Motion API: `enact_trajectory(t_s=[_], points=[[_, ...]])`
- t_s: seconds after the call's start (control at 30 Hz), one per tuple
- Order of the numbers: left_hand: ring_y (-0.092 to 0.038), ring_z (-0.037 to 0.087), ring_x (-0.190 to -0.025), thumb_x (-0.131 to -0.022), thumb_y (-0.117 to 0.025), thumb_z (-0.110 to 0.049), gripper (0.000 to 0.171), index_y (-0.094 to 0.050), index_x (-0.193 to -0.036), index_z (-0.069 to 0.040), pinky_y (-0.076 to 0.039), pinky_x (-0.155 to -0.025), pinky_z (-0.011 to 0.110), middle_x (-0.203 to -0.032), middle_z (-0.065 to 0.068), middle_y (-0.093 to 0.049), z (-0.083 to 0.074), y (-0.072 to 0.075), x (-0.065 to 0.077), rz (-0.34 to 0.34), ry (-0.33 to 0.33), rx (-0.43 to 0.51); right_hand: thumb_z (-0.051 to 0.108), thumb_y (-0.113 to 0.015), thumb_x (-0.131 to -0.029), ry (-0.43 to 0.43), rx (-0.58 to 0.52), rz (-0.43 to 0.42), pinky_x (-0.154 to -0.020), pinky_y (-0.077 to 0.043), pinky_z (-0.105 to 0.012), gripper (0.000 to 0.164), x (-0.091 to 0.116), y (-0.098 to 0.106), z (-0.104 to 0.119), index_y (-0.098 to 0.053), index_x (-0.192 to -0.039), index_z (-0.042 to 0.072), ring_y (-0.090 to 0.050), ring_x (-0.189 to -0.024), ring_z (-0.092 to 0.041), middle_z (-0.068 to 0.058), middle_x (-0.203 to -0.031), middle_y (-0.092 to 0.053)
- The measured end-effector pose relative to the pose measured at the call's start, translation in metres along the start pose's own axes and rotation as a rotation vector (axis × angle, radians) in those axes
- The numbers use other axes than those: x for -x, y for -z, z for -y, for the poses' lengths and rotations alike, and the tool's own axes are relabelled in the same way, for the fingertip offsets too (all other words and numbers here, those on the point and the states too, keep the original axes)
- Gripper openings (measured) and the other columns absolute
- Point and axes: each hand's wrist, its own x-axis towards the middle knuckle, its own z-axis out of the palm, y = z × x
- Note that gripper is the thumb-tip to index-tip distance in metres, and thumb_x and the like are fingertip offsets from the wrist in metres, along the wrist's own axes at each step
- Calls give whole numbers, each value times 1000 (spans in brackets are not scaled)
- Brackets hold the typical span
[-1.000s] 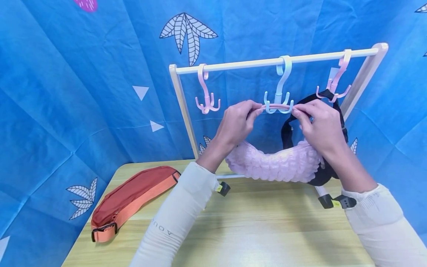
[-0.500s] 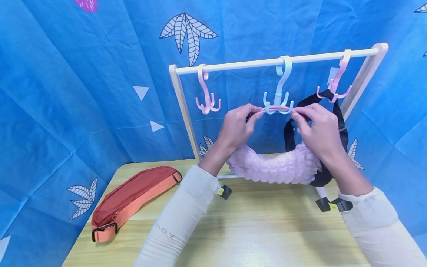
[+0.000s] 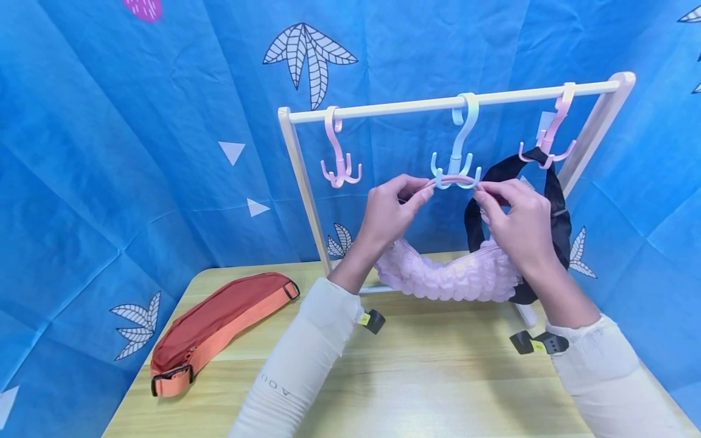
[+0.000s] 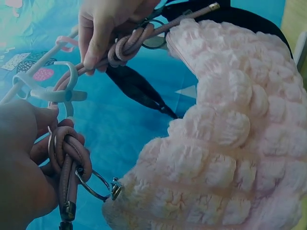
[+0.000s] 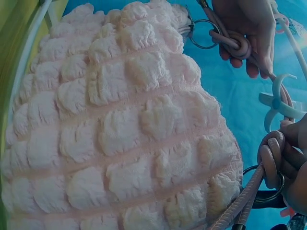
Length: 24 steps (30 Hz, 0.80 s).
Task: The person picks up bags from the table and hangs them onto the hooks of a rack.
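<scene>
Up at the rack, the left hand (image 3: 390,207) had one end of a pink handle (image 3: 452,179) pinched between thumb and fingers, and the right hand (image 3: 520,222) had the other end in the same kind of grasp. Between them the handle arched — right through the prongs of the pale blue hook (image 3: 465,131), passing behind the front one! Whether the hook or the fingers bore the weight was hard to tell from these angles. Just below each grasp sat a fat knot (image 4: 72,146) in the cord, with a metal ring (image 4: 92,186) beside it, and beneath those hung the puffy pink bag (image 3: 451,281), sagging in a wide curve under both hands. Off to the right, partly covered by the right hand and the pink bag, a black bag (image 3: 561,234) dangled by its strap from a pink hook (image 3: 561,115). Over on the left, another pink hook (image 3: 339,170) hung from the same pale bar (image 3: 400,108). Down on the wooden table (image 3: 427,377), well apart from the action, lay a rust-red bag (image 3: 224,313) with an orange strap (image 3: 241,325) — and behind it all stretched the blue backdrop (image 3: 164,115), printed with leaves and triangles.
</scene>
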Motion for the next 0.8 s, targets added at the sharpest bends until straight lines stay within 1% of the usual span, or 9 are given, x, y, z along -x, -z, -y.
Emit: enact_trajectory(t_s=[0.07,0.17,0.23,0.3,0.33,0.4,0.47,0.7,0.8], points=[[-69,11,-86,-99,-72,-27,27,-76,-121,-13,-59,-75,18,-106,3,-79,0,0,2,15,57,71,21,-70,-100,4,-5,-14,-82,-36,-3,29,1,-1,0,-76,-122,4,-65,-100,-30,-20,-106,-75],[-65,14,-78,-98,-73,-28,27,-77,-121,-14,-56,-66,19,-100,7,-76,2,1,4,36,147,213,20,-71,-99,8,-17,-32,-81,-37,-1,28,3,-2,-1,-76,-121,4,-64,-98,-25,-19,-105,-75],[-63,16,-73,-98,-74,-27,27,-77,-120,-13,-53,-61,20,-95,10,-74,5,1,6,41,204,313,20,-72,-98,7,-24,-41,-80,-38,0,27,5,-2,-1,-77,-121,5,-62,-96,-16,-18,-104,-75],[-59,18,-69,-97,-74,-24,25,-78,-119,-11,-49,-58,23,-90,12,-72,7,1,9,39,230,378,19,-72,-98,8,-34,-48,-79,-39,1,27,7,-2,-1,-77,-121,6,-58,-94,-4,-17,-103,-76],[-59,18,-68,-97,-74,-23,25,-78,-118,-10,-49,-59,24,-88,12,-71,9,2,10,35,238,396,18,-72,-98,9,-40,-50,-79,-40,1,27,8,-2,-2,-77,-121,6,-56,-94,1,-17,-103,-76],[-60,18,-69,-96,-75,-22,24,-79,-117,-10,-50,-61,27,-87,11,-72,12,1,12,30,247,415,17,-72,-98,14,-51,-57,-79,-40,2,27,9,-3,-2,-77,-121,6,-53,-94,10,-17,-104,-76],[-61,18,-70,-96,-75,-23,25,-79,-118,-10,-51,-63,30,-87,10,-72,14,1,14,29,245,416,16,-73,-98,19,-66,-65,-80,-41,3,26,10,-3,-3,-77,-122,6,-52,-94,16,-17,-106,-76],[-66,17,-77,-96,-76,-24,26,-79,-119,-12,-57,-68,23,-92,8,-76,17,-1,21,0,231,382,14,-74,-97,23,-97,-98,-85,-43,3,26,16,-5,-6,-77,-120,5,-53,-97,23,-18,-108,-78],[-67,16,-79,-95,-77,-24,26,-80,-118,-13,-62,-78,34,-92,7,-78,18,-2,25,-14,240,356,13,-74,-96,27,-114,-105,-88,-43,3,25,19,-5,-7,-78,-119,5,-55,-97,23,-18,-108,-78]])
